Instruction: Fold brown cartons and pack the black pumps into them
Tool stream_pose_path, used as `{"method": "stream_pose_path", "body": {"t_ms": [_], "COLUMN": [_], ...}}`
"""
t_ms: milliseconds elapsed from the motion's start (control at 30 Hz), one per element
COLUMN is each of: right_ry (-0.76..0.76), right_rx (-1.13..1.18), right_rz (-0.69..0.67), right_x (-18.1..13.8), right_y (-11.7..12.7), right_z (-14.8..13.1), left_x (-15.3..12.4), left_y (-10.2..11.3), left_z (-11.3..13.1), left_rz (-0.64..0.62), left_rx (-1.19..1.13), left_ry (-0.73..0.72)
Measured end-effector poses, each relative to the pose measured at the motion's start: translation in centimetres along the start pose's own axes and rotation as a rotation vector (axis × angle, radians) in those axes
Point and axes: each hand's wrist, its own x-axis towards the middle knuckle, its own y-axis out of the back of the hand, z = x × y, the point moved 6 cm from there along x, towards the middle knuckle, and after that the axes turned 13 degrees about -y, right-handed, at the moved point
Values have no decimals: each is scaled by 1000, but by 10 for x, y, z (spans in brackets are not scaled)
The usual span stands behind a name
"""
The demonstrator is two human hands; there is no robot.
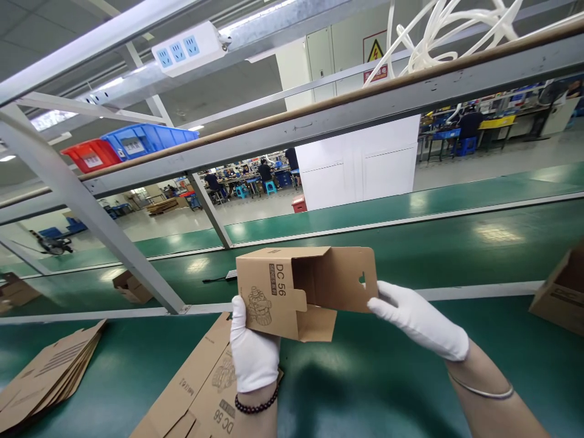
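A brown cardboard box (262, 292) printed "DC 56" with a line drawing is held up above the green work surface, tilted on its side. Its open end faces right, with a large flap and smaller flaps sticking out. My left hand (253, 350), in a white glove, grips the box from below and behind, thumb on its left side. The gloved right hand (410, 313) has its thumb and fingers at the outer edge of the large flap (349, 280). Below my left hand lie flat, unfolded cartons (201, 380) with the same print.
A stack of flat cartons (57, 368) lies at the left. Formed boxes stand at far left, behind the post (132, 286) and at the right edge (561, 292). A metal frame (86, 188) crosses in front, carrying blue (150, 140) and red bins (93, 157). People sit at distant benches.
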Motion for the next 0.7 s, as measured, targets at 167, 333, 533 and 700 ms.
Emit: {"method": "stream_pose_path", "body": {"t_ms": [167,333,533,700], "right_ry": [45,323,510,593], "right_rx": [-112,-237,-368,-317], "right_rz": [590,801,780,687], "right_x": [-21,-35,-36,-41], "right_y": [20,23,12,7], "right_z": [-3,-10,-21,-27], "left_x": [5,-4,-19,-18], "left_y": [2,-3,-18,-18], "left_z": [-7,3,-20,-40], "left_rz": [-157,-462,-868,-924], "left_rx": [179,639,1335,1606], "left_ry": [-133,-468,-667,-507]}}
